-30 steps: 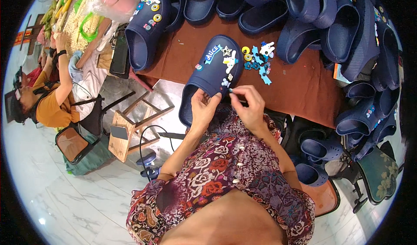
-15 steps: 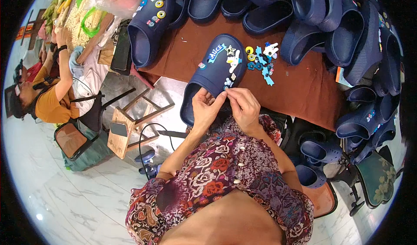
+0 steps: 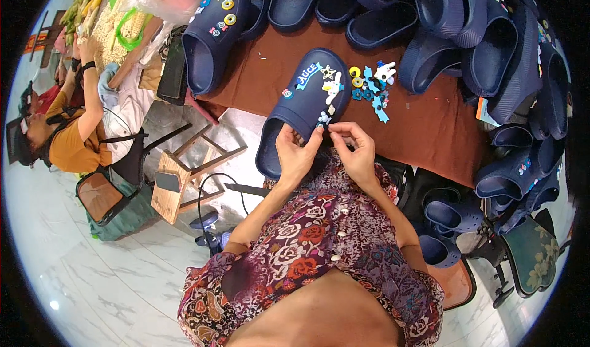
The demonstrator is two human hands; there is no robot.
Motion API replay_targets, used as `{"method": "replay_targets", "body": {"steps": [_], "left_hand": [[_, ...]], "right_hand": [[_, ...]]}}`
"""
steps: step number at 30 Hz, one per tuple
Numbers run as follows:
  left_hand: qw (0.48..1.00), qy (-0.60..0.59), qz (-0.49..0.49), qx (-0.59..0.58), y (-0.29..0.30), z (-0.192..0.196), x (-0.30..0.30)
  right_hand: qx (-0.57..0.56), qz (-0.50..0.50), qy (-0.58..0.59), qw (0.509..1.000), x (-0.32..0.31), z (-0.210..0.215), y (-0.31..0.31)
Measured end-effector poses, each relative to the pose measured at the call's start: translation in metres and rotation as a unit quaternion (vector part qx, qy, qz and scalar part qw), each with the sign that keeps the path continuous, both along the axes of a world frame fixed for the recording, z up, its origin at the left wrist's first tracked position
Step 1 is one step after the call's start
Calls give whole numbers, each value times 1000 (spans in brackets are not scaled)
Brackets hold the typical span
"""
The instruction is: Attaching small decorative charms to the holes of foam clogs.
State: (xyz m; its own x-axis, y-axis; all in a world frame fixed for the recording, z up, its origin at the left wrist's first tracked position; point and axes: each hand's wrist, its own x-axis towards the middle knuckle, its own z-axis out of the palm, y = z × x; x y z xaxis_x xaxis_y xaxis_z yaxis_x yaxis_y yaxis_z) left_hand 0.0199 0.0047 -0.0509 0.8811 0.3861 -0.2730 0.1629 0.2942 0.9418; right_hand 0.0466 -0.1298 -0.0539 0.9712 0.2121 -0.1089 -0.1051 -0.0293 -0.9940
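A navy clog [image 3: 295, 110] lies tilted at the front edge of the brown-covered table, its toe pointing away from me. Charms decorate its upper: a blue banner, a star, a white figure [image 3: 332, 90] and a few smaller ones along the right side. My left hand [image 3: 296, 153] grips the clog at its opening, fingers inside, with the thumb pressed by a small charm [image 3: 322, 126] at the right edge. Close beside that charm, my right hand [image 3: 356, 150] has its thumb and forefinger tips nearly together; anything between them is too small to make out.
A pile of loose charms [image 3: 372, 89] lies right of the clog on the brown cloth [image 3: 424, 126]. Many navy clogs [image 3: 381, 24] crowd the far and right sides. A decorated clog [image 3: 212, 39] stands at left. A wooden stool [image 3: 169, 187] and a seated person [image 3: 77, 138] are further left.
My right hand has shifted slightly right, and its thumb and forefinger now show a wider loop between them. My left hand stays on the clog, which has hardly moved.
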Motion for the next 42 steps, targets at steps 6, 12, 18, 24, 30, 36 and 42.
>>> {"method": "replay_targets", "body": {"steps": [6, 12, 18, 24, 30, 36, 42], "left_hand": [[990, 10, 10, 141, -1, -4, 2], [996, 0, 8, 84, -1, 1, 1], [985, 104, -28, -135, 17, 14, 6], [951, 57, -6, -304, 23, 17, 17], [963, 84, -17, -256, 27, 4, 9], [959, 73, 6, -274, 22, 11, 3], [959, 79, 21, -272, 19, 19, 3]], "right_hand": [[-11, -3, 0, 1000, 1, -7, -7], [-26, -7, -10, 1000, 0, -10, -4], [-38, -13, 3, 999, 2, -16, -4], [-22, -22, 83, 996, 3, -14, 9], [16, 14, 121, 992, 6, -21, 3], [32, 7, 119, 992, 17, -18, -8], [-10, -49, 50, 998, 31, -20, -6]]}}
